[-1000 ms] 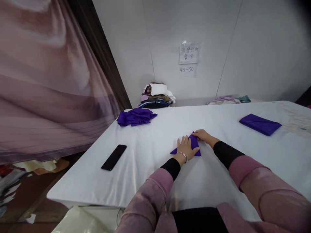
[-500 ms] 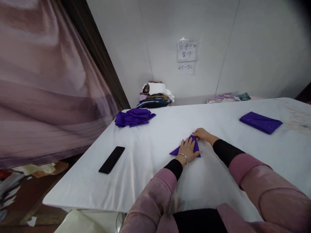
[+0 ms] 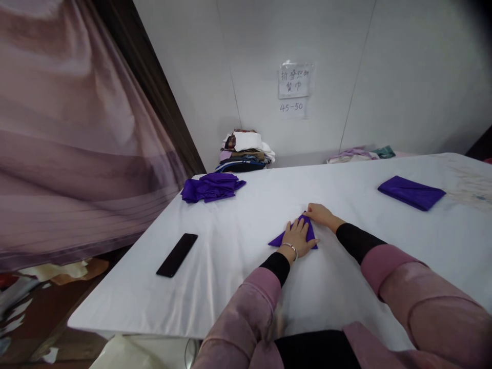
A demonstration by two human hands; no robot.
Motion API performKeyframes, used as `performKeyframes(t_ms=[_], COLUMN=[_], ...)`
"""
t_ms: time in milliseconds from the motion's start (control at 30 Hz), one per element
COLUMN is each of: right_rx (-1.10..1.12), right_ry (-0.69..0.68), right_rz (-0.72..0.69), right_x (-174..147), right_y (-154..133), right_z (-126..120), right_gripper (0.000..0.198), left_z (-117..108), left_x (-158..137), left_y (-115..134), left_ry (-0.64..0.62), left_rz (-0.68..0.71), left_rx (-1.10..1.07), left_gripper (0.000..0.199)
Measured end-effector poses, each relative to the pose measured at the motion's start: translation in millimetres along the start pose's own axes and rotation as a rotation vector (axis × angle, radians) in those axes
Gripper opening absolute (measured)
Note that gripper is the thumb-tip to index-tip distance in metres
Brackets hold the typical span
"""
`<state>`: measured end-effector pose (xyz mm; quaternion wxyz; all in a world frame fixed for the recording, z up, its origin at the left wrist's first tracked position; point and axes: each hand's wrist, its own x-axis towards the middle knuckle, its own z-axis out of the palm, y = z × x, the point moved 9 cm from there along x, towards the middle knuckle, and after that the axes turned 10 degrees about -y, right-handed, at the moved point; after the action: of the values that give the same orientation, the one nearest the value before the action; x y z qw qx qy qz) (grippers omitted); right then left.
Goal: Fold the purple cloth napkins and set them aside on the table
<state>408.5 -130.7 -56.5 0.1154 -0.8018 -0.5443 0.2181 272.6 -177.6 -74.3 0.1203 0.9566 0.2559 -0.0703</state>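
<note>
A purple cloth napkin (image 3: 312,237), folded into a triangle, lies on the white-covered table (image 3: 230,266) in front of me. My left hand (image 3: 298,238) rests flat across its middle, fingers spread, and hides much of it. At the top corner of the triangle, my right hand (image 3: 317,212) has its fingers closed in a pinch on the cloth tip. Farther right lies another purple napkin (image 3: 411,192), folded into a flat rectangle. A loose heap of purple napkins (image 3: 213,186) sits at the table's back left.
On the table's left side lies a black phone-like slab (image 3: 177,255). Stacked clothes (image 3: 246,151) stand behind the table against the wall, with more cloth (image 3: 353,155) farther right. A pink curtain (image 3: 77,128) hangs at left. A handwritten sign (image 3: 294,82) is on the wall.
My right hand's fingers have curled in slightly more at the triangle's top corner. The left hand stays flat on the napkin. The view has shifted very slightly.
</note>
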Motion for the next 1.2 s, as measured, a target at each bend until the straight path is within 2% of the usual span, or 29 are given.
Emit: performKeyframes(t_ms=[100, 200, 267, 333, 400, 500, 767, 1000, 1200], right_rx=[-0.003, 0.016, 0.047, 0.081, 0.099, 0.100, 0.088, -0.163, -0.263], right_ry=[0.055, 0.120, 0.099, 0.006, -0.104, -0.180, -0.178, -0.164, -0.111], right_rz=[-0.009, -0.100, -0.293, -0.507, -0.608, -0.580, -0.561, -0.546, -0.587], right_x=[-14, -35, -49, -58, -58, -44, -35, -40, -41], right_y=[-6, -24, -46, -66, -71, -61, -50, -56, -59], right_z=[-2, 6, 21, 39, 54, 60, 58, 65, 65], right_gripper=[0.023, 0.033, 0.041, 0.052, 0.062, 0.069, 0.072, 0.073, 0.077], left_z=[0, -1, -3, -6, -8, -7, -1, 7, 13], left_x=[1, 1, 1, 0, -1, -1, -6, -63, -106], left_y=[0, 1, 5, 7, 8, 5, 0, -46, -67], left_ry=[0.004, 0.020, 0.037, 0.058, 0.065, 0.052, 0.013, 0.092, 0.052], left_rz=[0.006, 0.017, 0.039, 0.052, 0.054, 0.052, -0.005, -0.280, -0.363], left_rx=[-0.003, 0.010, 0.034, 0.055, 0.054, 0.012, -0.057, -0.054, -0.012], left_gripper=[0.071, 0.071, 0.069, 0.068, 0.069, 0.073, 0.078, 0.086, 0.085])
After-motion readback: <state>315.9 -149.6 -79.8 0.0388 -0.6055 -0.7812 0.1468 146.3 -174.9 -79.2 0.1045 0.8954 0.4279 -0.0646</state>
